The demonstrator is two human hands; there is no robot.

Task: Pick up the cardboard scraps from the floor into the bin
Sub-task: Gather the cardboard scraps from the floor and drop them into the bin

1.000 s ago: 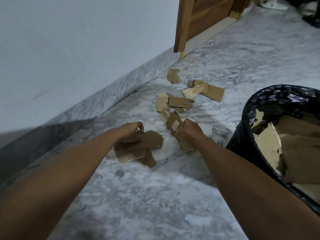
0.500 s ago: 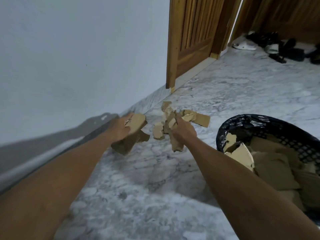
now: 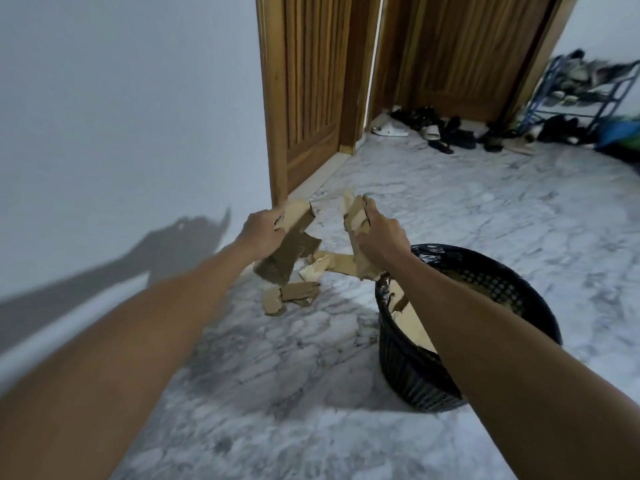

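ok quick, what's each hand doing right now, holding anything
Left hand: grips a bunch of cardboard scraps.
Right hand: grips another bunch of torn cardboard, raised near the bin.

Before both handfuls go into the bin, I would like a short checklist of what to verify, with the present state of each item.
1. Left hand grips its cardboard pieces: ok.
2. Right hand grips its cardboard pieces: ok.
3. Hands are over the bin opening: not ok; the left hand is over the floor, and the right hand is only near the bin's far rim.
4. Bin has room: cannot tell; cardboard is already inside and the right arm hides much of it.
5. Floor is free of scraps: not ok; scraps on the floor remain beside the bin.
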